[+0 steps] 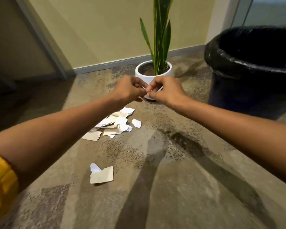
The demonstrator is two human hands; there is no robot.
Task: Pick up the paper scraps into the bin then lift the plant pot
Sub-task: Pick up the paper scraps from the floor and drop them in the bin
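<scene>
A heap of torn white and beige paper scraps (pixel 116 123) lies on the mottled brown carpet (pixel 172 179), two more scraps (pixel 101 174) nearer. Left hand (pixel 128 90) and right hand (pixel 163 90), fingers curled, meet pinching a small white paper piece (pixel 144 88) before the white round plant pot (pixel 153 71). The black-lined bin (pixel 253 70) stands right.

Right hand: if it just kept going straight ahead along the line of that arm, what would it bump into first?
Most likely the left hand: the right hand points toward it, both pinching one small paper scrap. Past them stands the white plant pot, though depth is unclear.
</scene>
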